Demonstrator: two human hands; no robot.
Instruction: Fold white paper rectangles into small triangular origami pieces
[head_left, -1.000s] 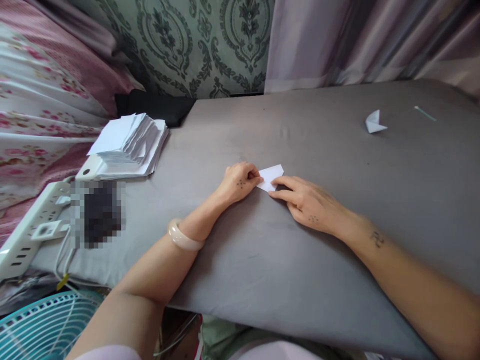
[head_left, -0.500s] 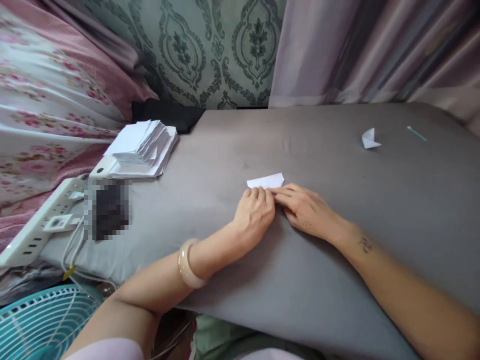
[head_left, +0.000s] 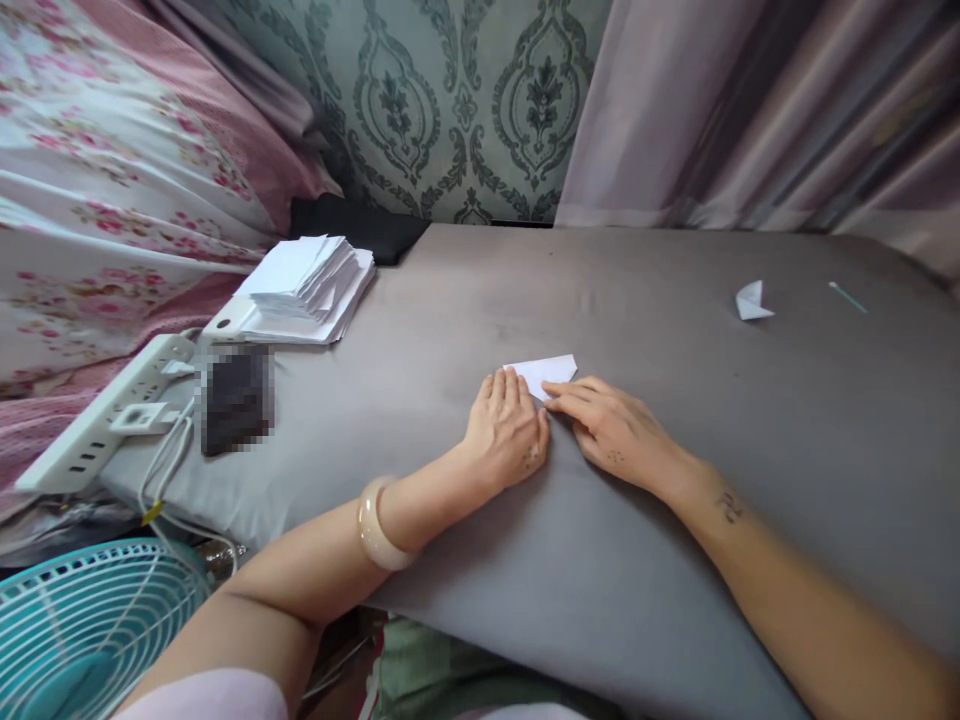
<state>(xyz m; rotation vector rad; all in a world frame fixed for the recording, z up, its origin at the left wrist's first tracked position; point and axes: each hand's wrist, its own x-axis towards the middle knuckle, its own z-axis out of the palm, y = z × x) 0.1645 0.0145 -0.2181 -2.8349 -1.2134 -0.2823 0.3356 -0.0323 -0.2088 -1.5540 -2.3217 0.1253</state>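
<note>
A small folded piece of white paper (head_left: 551, 370) lies on the grey-covered surface in front of me, with a slanted right end. My left hand (head_left: 506, 430), with a pale bangle at the wrist, rests its fingers flat and side by side over the paper's left part. My right hand (head_left: 619, 425) reaches in from the right, its fingers stretched out and their tips on the paper's lower right edge. The right thumb is tucked low beside the paper. Under the left fingers, part of the paper is hidden.
A stack of white paper sheets (head_left: 300, 285) sits at the left, near a white power strip (head_left: 105, 420) with cables and a pixelated dark object (head_left: 238, 400). Far right are a folded paper piece (head_left: 752, 302) and a thin stick (head_left: 849, 297). A teal fan (head_left: 97, 630) stands lower left.
My left hand has flattened its fingers and drawn away from the right hand, so more of the folded paper shows between them. The whole view has shifted slightly.
</note>
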